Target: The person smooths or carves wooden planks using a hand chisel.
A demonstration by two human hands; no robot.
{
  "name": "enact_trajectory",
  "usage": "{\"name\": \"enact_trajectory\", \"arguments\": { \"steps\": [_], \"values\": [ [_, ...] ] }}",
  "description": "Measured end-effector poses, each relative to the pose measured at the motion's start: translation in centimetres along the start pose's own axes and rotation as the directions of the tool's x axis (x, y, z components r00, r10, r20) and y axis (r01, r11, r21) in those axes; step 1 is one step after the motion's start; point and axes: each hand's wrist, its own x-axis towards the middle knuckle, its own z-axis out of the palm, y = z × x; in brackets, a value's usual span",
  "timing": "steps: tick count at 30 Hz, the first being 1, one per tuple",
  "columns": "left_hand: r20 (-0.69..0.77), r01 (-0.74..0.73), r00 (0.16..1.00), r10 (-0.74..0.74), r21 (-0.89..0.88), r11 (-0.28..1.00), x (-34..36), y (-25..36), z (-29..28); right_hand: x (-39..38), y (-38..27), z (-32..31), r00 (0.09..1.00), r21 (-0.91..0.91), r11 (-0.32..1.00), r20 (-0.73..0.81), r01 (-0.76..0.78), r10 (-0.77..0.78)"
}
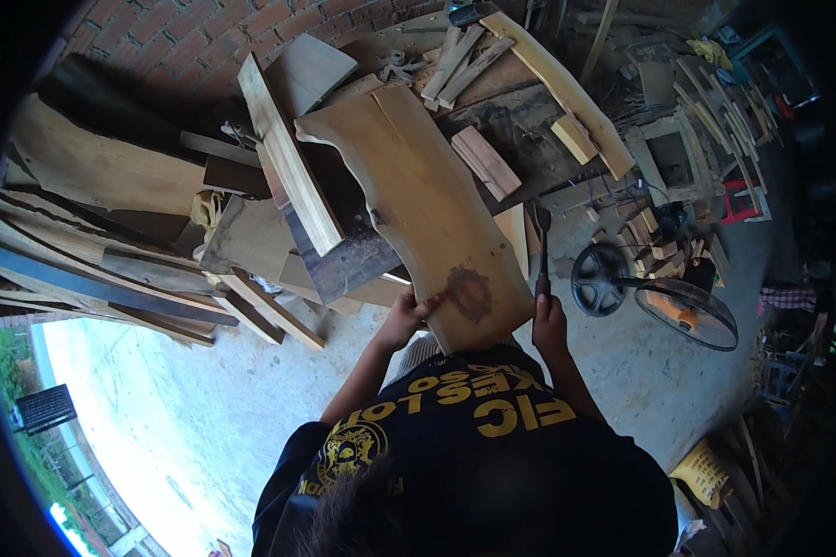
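A long wooden slab (427,190) with one wavy natural edge lies slantwise across the workbench, its near end reaching my body. On that near end is a dark ring-shaped stain. My left hand (404,318) grips the slab's left edge, thumb on top and fingers underneath. Close by the slab's right edge, my right hand (549,325) is closed around a long dark hand tool (542,243) with a flared flat end pointing away from me. Whether that hand also touches the slab I cannot tell.
A pale plank (293,158) leans left of the slab; a short wood block (486,162) lies to its right. Farther back are a curved board (562,88) and several offcuts (464,65). A fan (683,311) stands on the floor at right; stacked boards (102,260) fill the left.
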Motion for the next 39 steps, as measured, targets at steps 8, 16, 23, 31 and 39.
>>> {"name": "enact_trajectory", "arguments": {
  "steps": [8, 16, 23, 31, 39],
  "values": [
    [-0.109, -0.136, 0.982, 0.154, 0.152, 0.979, -1.3, -0.8, 0.4, -1.2, 1.0, 4.0, 0.952, 0.356, 0.901, 0.265, -0.247, 0.156],
    [-0.304, -0.032, 0.904, 0.300, 0.654, 0.756, -3.9, 2.2, 1.8, -2.3, -3.3, 5.6, 0.956, 0.422, 0.901, 0.292, -0.098, -0.033],
    [-0.353, -0.062, 0.806, 0.475, 0.748, 0.660, -4.9, 3.0, 2.5, -3.0, -7.1, 6.6, 0.834, 0.546, 0.838, 0.474, -0.027, -0.282],
    [-0.363, 0.005, 0.826, 0.430, 0.769, 0.639, -3.6, 5.8, 4.4, -3.5, -10.1, 3.3, 0.615, 0.301, 0.924, 0.689, 0.238, -0.383],
    [-0.198, -0.126, 0.930, 0.311, 0.622, 0.773, 0.8, 6.1, 7.2, -1.8, -7.2, 2.0, 0.764, 0.414, 0.870, 0.460, 0.267, -0.453]
  ]
}}
